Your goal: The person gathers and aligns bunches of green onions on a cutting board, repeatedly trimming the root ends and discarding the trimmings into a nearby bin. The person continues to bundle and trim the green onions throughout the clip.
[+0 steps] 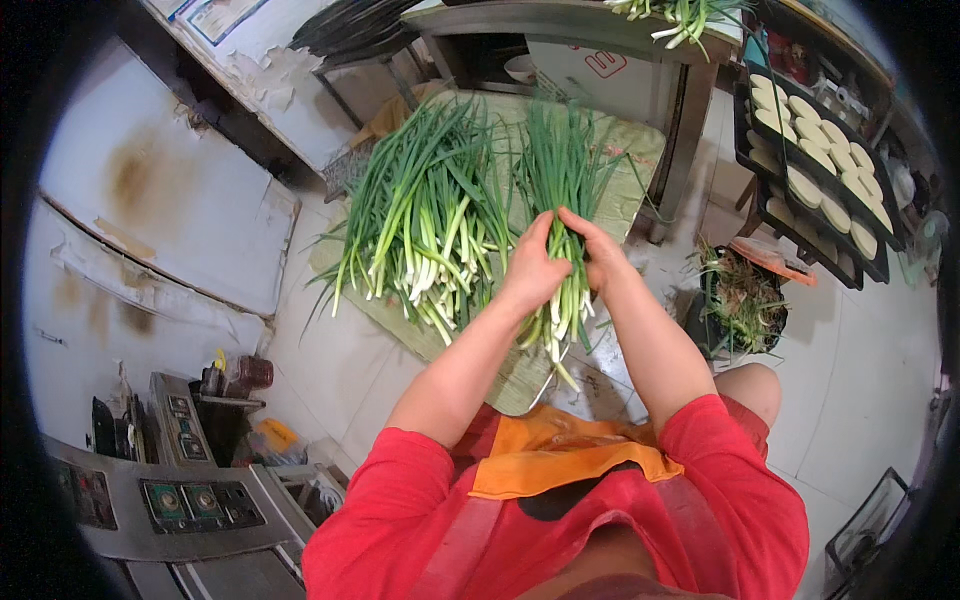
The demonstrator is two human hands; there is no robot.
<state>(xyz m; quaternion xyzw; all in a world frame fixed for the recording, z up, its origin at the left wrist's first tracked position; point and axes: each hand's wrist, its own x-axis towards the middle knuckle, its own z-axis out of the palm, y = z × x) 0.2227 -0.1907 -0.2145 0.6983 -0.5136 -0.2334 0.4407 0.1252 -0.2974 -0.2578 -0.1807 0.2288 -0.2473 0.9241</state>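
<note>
A bundle of green onions lies before me, its green tops pointing away and its white ends towards me. My left hand grips it from the left and my right hand from the right, with the thumbs on top. Fingers wrapped under the stalks are hidden. To the left spreads a larger heap of green onions, with several stalks hanging past the edge. Both lie on a low table with a wrinkled green cover.
A black bin holding onion trimmings stands right, an orange-rimmed lid beside it. Stacked black trays carry flat pale dough pieces. More green onions rest on the metal table behind. Steel equipment with dials is lower left.
</note>
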